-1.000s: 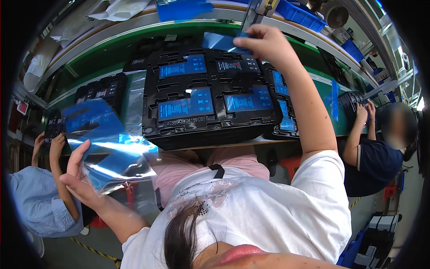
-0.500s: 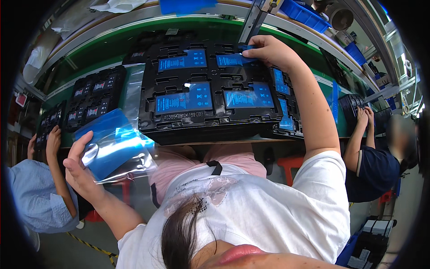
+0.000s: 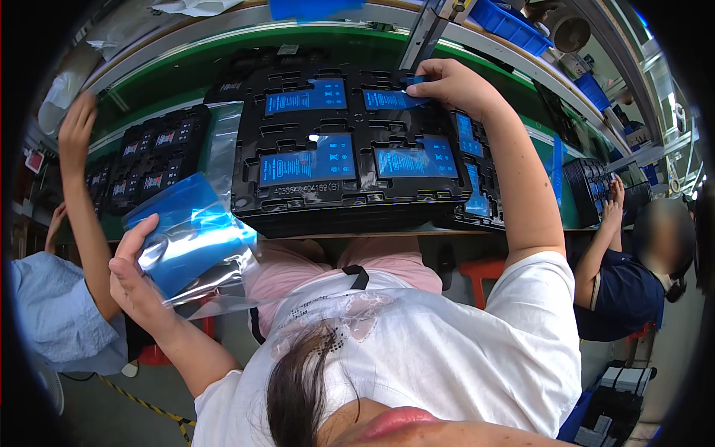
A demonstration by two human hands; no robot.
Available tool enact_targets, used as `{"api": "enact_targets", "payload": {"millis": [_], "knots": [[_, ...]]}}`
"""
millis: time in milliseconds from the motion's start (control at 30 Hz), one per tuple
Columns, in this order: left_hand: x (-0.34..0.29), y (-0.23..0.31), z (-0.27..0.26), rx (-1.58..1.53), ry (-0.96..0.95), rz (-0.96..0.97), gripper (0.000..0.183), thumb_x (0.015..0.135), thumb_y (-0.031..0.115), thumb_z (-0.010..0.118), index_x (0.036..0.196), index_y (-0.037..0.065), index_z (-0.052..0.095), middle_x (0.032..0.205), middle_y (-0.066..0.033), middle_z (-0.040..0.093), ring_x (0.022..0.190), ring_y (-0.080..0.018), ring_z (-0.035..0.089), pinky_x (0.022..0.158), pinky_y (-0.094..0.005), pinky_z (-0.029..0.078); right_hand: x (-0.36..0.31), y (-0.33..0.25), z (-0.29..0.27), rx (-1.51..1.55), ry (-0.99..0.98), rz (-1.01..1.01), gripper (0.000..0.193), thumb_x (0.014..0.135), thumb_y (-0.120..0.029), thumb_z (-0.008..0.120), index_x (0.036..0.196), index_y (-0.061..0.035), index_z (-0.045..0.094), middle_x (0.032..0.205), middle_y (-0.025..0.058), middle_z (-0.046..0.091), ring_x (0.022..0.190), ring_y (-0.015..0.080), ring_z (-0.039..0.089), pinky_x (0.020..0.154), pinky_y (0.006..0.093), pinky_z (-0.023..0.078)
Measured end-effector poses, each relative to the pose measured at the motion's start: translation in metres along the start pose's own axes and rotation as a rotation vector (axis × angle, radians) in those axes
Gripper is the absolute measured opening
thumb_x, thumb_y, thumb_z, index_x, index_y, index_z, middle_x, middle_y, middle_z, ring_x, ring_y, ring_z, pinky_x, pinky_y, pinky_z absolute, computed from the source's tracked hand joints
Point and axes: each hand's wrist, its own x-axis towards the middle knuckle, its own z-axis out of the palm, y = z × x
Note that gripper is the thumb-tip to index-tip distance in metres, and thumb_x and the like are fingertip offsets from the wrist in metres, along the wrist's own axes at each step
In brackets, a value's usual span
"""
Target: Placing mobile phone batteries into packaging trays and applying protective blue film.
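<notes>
My left hand (image 3: 136,272) holds sheets of blue film (image 3: 179,242) on a clear, shiny backing, with the thumb underneath and the fingers along the left edge. In front of me a black moulded tray (image 3: 402,192) carries several flat battery packs with blue faces, such as the near left battery pack (image 3: 305,162). Over the far right battery pack (image 3: 383,100), my right hand (image 3: 454,89) is closed, thumb and fingertips pinching a bit of blue film at its right end. The fingers partly hide that end.
More black trays (image 3: 149,160) with packs stand to the left, and another tray (image 3: 471,190) touches the right side. A metal post (image 3: 422,37) rises behind my right hand. Co-workers sit on both sides; one bare arm (image 3: 80,164) reaches up at the left.
The left co-worker's arm has risen from the trays toward the shelf. My hands have hardly moved; the film in my left hand has shifted slightly.
</notes>
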Motion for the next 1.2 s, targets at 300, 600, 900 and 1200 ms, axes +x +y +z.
{"api": "enact_targets", "payload": {"millis": [300,600,900,1200], "knots": [[0.001,0.003,0.003,0.006,0.03,0.012,0.07,0.1,0.051,0.027,0.1,-0.009,0.064,0.099,-0.0145,0.063,0.091,-0.0193,0.059,0.085,-0.0287,0.043,0.005,0.001,0.003,-0.023,0.024,-0.01,0.023,0.08,-0.027,0.071,0.083,-0.0078,0.059,0.065,-0.0001,0.052,0.056,0.0082,0.046,0.05,0.0221,0.033],[-0.002,-0.005,0.002,-0.012,0.058,0.005,0.07,0.099,0.051,0.028,0.099,-0.009,0.064,0.099,-0.0157,0.063,0.091,-0.0204,0.059,0.086,-0.0296,0.043,0.003,-0.002,0.003,-0.186,0.036,-0.069,0.027,0.079,-0.027,0.071,0.087,-0.0039,0.059,0.069,0.0052,0.056,0.065,0.0139,0.056,0.055,0.026,0.042],[-0.004,-0.008,-0.002,0.014,0.04,0.034,0.064,0.1,0.046,0.03,0.098,-0.007,0.066,0.1,-0.0152,0.065,0.092,-0.0198,0.059,0.087,-0.0298,0.042,-0.017,-0.039,0.044,-0.628,0.472,-0.596,0.05,0.077,-0.031,0.071,0.115,-0.003,0.054,0.117,0.0157,0.054,0.113,0.0328,0.052,0.088,0.0436,0.046],[-0.007,-0.007,-0.004,0.11,0.043,0.128,0.06,0.101,0.042,0.03,0.097,-0.005,0.067,0.099,-0.014,0.066,0.09,-0.019,0.059,0.086,-0.0304,0.042,-0.019,-0.053,0.081,-0.452,0.038,-0.756,0.05,0.093,-0.037,0.049,0.131,-0.0033,0.048,0.141,0.0165,0.042,0.13,0.0313,0.04,0.109,0.0491,0.025]]}}
